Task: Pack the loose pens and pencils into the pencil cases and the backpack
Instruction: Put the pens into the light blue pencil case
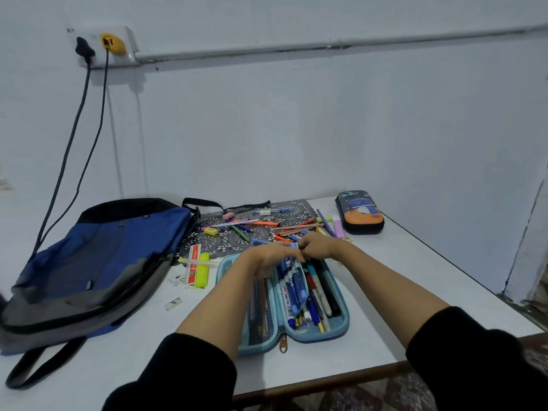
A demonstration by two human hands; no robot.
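Observation:
A light blue pencil case lies open on the white table, with several pens packed in its right half and a mesh pocket on its left half. My left hand and my right hand meet over the case's far end, fingers curled around the tops of blue pens at the middle flap. Loose pens and pencils lie scattered on a patterned mat beyond. A dark pencil case with a cartoon print sits shut at the back right. The blue and grey backpack lies flat at left.
A yellow highlighter, a red ruler, erasers and a sharpener lie between the backpack and the open case. Two cables hang from a wall socket down behind the backpack. The table edge runs close on the right.

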